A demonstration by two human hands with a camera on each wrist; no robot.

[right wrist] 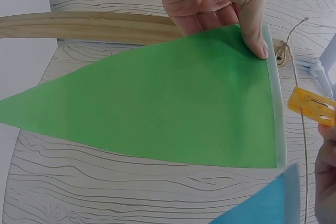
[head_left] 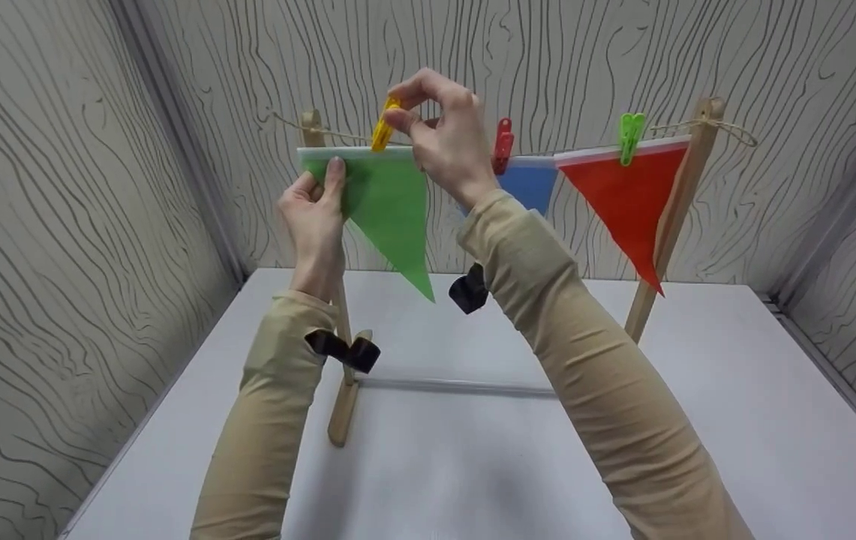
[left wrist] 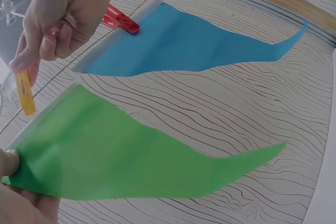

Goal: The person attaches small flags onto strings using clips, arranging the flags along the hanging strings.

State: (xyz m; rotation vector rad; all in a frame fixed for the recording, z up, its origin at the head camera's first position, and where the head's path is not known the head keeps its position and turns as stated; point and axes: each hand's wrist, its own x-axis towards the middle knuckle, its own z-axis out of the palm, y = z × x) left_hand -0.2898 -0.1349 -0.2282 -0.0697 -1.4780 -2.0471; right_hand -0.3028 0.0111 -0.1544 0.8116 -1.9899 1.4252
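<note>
My left hand (head_left: 315, 217) pinches a green triangular pennant (head_left: 394, 199) near its upper left corner, thumb in front and fingers behind. The pennant's white top edge lies close to the twine (right wrist: 304, 150). Between thumb and fingertips, my right hand (head_left: 452, 131) holds a yellow clothespin (head_left: 382, 127) just above that edge. In the right wrist view the clothespin overlaps the twine and stands apart from the pennant. Further right a blue pennant (head_left: 529, 184) hangs under a red clothespin (head_left: 503, 146), partly hidden by my right hand. A red pennant (head_left: 626, 202) hangs under a green clothespin (head_left: 631, 139).
The twine is tied to a left wooden post (head_left: 313, 127) and a right wooden post (head_left: 679, 195). The left post has a wooden foot (head_left: 343, 416) on the white table (head_left: 458, 465). A clear rod (head_left: 465, 387) runs low across the stand. Wood-grain patterned panels (head_left: 563, 67) surround it.
</note>
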